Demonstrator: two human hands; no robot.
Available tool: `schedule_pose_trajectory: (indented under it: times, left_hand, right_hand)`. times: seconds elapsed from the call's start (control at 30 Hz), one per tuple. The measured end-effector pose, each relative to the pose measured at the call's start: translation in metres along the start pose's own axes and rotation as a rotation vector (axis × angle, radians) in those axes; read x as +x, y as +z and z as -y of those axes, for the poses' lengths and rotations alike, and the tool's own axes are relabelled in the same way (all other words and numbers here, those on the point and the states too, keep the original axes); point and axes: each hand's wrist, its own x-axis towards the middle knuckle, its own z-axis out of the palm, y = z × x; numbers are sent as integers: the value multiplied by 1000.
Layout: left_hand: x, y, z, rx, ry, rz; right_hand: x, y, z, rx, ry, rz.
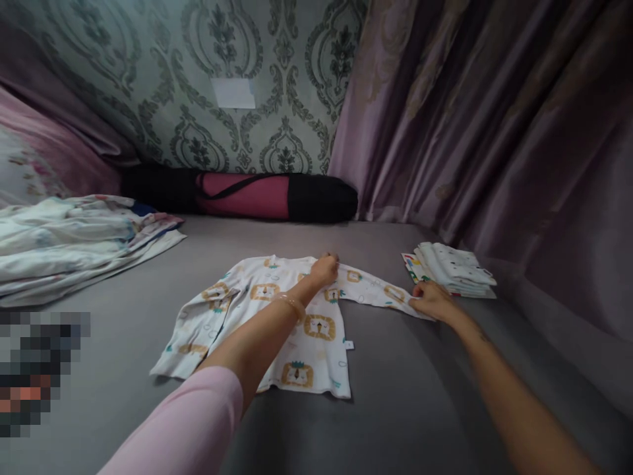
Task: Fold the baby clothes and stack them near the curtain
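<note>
A small white long-sleeved shirt (277, 316) printed with lion faces lies spread on the grey bed sheet (395, 382). My left hand (325, 268), with a bangle on its wrist, grips the shirt at the shoulder on the right side, fingers closed. The sleeve on that side stretches out to the right, and my right hand (432, 301) pinches it near the cuff. On the left the other sleeve bends down beside the shirt's body. A small white tag sticks out from the shirt's right side seam.
Folded clothes (452, 267) are stacked just beyond my right hand. Loose clothes (74, 244) lie heaped at the left. A black and dark pink long bag (242, 196) rests along the patterned wall, and purple curtains (395, 105) hang at the right.
</note>
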Motion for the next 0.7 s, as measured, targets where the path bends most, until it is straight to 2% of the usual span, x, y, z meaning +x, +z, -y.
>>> schedule_pose_trajectory:
  times: [0.17, 0.23, 0.33, 0.4, 0.43, 0.53, 0.63, 0.7]
  left_hand:
    - [3, 12, 3, 3, -10, -75]
    - [4, 17, 2, 11, -34, -94]
    - [5, 22, 0, 21, -59, -111]
    - [3, 25, 0, 32, -56, -125]
    - [2, 26, 0, 41, -48, -140]
    - [-2, 29, 0, 70, -4, -221]
    - [-3, 31, 1, 107, 46, -257]
    - [-2, 32, 2, 146, 56, -240]
  right_hand:
    - [2, 14, -11, 134, 181, -156]
    - [-4, 17, -6, 84, 244, -194]
    - [-13, 17, 17, -87, 252, -338]
    - [-13, 17, 43, -131, 134, -399]
    - [-10, 18, 59, -106, 31, -387]
    - [4, 29, 112, 104, -337, -264]
    - [17, 43, 152, 234, -418, -223]
    - [21, 52, 162, 224, -395, -210]
